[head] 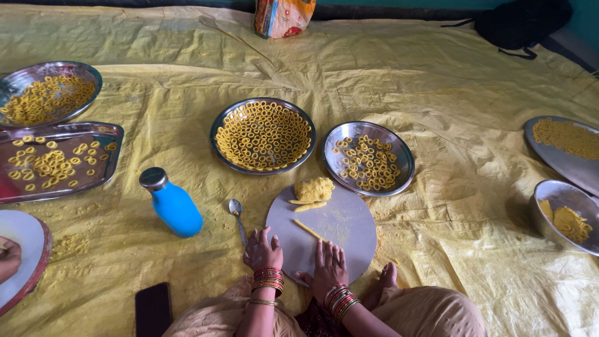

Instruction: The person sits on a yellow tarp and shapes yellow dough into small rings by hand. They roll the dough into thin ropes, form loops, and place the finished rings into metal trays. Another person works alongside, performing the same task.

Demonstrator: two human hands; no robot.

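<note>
A thin yellow dough strip (307, 229) lies on the round grey board (349, 234), just ahead of the right hand (329, 267). It is short, straight and slightly slanted. That hand rests flat on the board with fingers spread, gripping nothing. The left hand (262, 251) lies open too, palm down at the board's left edge, touching no dough. At the far edge of the board sits a yellow dough lump (314, 188) with a smaller piece beside it.

Beyond the board stand two steel plates — a larger plate (262, 135) packed with dough rings and a smaller plate (369, 158) partly filled. A spoon (237, 217) and a blue bottle (170, 203) lie to the left on the yellow sheet (437, 81) covering the floor. A dark phone (153, 309) lies near the left knee — nothing blocks the strip.
</note>
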